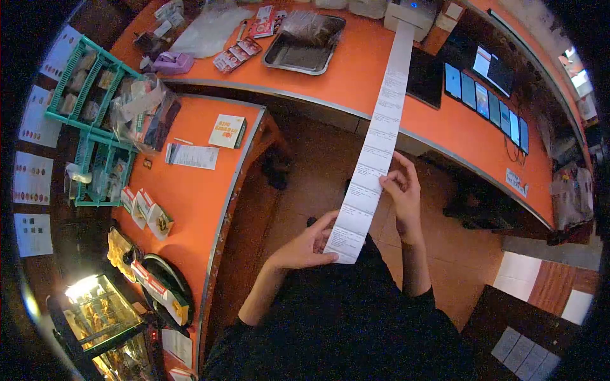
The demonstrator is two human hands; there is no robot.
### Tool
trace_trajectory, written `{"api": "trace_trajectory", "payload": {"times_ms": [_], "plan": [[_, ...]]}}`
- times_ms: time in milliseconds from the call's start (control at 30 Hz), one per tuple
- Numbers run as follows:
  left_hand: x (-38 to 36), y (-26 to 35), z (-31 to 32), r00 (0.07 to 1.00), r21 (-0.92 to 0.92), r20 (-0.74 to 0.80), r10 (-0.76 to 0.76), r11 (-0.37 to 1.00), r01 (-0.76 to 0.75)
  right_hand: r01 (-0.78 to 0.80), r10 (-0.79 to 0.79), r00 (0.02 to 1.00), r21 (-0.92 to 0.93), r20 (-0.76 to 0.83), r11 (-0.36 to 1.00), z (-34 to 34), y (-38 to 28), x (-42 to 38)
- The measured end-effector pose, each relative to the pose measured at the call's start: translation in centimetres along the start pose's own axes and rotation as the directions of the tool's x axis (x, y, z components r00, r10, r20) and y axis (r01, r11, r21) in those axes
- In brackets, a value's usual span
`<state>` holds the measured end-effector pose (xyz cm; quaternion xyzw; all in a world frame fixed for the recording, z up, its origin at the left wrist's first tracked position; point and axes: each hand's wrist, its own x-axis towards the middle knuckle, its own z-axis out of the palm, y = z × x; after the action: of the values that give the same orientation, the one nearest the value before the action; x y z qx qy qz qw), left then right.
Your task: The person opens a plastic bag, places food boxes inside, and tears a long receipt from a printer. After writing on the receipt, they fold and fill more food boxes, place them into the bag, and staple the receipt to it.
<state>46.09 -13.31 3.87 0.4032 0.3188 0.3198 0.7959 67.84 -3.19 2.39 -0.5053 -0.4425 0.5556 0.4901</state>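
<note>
A long white strip of printed receipt paper (pixel 379 149) runs from the printer (pixel 416 16) on the back counter down toward my body. Close to its lower end, my left hand (pixel 311 242) pinches the left edge, thumb in front and fingers behind. Farther up, my right hand (pixel 401 189) grips the right edge between thumb and fingers. Lines of small print in separate blocks cover the strip; the words are too small to read. Its upper end is still joined to the printer, which shows a small blue light.
Several phones (pixel 484 101) lie in a row on the right of the orange counter (pixel 356 70). A metal tray (pixel 305 44) sits left of the strip. On the left table are green baskets (pixel 82 89), a small box (pixel 227 131) and a printed slip (pixel 192 156). A lit food display case (pixel 98 311) stands lower left.
</note>
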Motion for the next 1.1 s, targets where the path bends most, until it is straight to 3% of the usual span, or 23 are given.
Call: {"api": "trace_trajectory", "payload": {"times_ms": [200,533,733,1100], "plan": [[-0.8,-0.8,-0.2,0.998,-0.020,0.044,0.054,0.998,-0.053,-0.020,0.020,1.000,0.008,0.024,1.000,0.6,1.1,-0.8],[-2.0,-2.1,-0.9,0.998,-0.004,-0.048,0.027,1.000,-0.028,-0.013,0.014,0.998,-0.026,0.059,1.000,1.1,2.6,-1.0],[-2.0,-2.0,-1.3,0.997,-0.045,-0.013,0.082,0.996,-0.083,-0.057,0.056,0.997,0.011,0.043,0.998,2.3,0.4,-1.4],[-2.4,-1.5,-1.7,0.998,-0.073,-0.050,0.026,0.997,-0.030,-0.055,0.058,0.996,-0.043,0.065,0.998,2.7,0.7,-1.1]]}}
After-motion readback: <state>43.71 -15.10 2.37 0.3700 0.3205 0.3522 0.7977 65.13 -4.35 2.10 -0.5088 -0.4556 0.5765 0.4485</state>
